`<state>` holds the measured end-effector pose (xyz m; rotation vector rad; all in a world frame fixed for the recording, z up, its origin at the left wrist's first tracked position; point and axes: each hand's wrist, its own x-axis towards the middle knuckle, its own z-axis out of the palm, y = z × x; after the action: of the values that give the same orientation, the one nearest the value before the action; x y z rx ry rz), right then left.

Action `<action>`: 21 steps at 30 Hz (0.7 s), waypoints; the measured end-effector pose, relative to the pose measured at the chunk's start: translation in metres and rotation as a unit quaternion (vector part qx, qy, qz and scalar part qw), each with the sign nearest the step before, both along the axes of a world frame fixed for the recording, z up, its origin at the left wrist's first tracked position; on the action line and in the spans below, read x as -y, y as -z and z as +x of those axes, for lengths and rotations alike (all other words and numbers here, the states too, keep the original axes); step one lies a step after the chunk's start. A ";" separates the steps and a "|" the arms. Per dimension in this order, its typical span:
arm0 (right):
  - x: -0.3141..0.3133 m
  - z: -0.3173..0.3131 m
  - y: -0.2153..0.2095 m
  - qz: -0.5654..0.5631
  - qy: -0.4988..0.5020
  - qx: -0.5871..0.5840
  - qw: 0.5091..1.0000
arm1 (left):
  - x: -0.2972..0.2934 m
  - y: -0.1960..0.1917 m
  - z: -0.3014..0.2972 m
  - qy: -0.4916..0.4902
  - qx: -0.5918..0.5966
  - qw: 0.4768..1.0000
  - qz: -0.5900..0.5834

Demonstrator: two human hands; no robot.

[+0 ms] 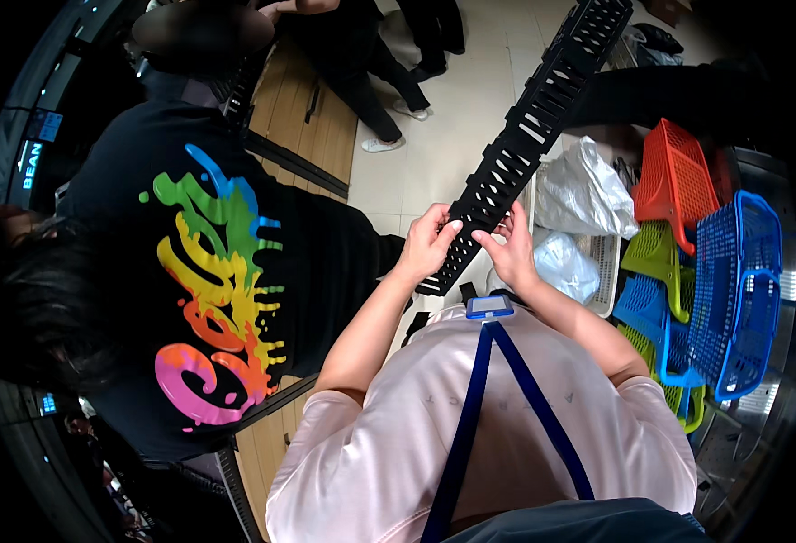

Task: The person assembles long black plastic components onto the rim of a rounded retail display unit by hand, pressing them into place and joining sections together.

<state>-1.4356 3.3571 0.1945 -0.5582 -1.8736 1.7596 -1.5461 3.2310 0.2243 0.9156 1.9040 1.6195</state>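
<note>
A long black slotted plastic panel [522, 133] slants from near my chest up toward the far right. Its near end lies between my two hands. My left hand [428, 242] grips the panel's left edge, thumb resting on the top face. On the opposite edge my right hand [509, 246] holds it the same way, thumb on top and fingers partly hidden. Rows of narrow openings run along the panel, and the floor shows through them. A blue badge holder [489, 307] on a dark blue lanyard hangs at my chest, just below the panel's near end.
Close on my left stands a person in a black shirt [127, 271] beside wooden cabinets [300, 113]. Other people's legs [389, 81] are farther ahead. To my right are a white crate [608, 271] with plastic bags, a red basket [674, 167], green baskets and a blue basket [733, 299].
</note>
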 end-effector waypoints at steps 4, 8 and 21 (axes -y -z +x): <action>-0.065 -0.050 -0.003 0.121 -0.088 -0.019 0.989 | -0.038 0.010 -0.035 -0.060 -0.003 0.996 0.067; -0.099 -0.101 -0.005 0.073 -0.110 -0.007 0.991 | -0.077 0.014 -0.080 -0.093 0.006 0.993 0.070; -0.224 -0.276 0.005 0.029 -0.035 0.120 0.992 | -0.221 0.016 -0.304 0.030 -0.053 0.993 -0.098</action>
<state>-1.7112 3.5813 0.1897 -0.7178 -2.1241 1.7387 -1.8498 3.4522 0.2085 0.9824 2.0450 1.3458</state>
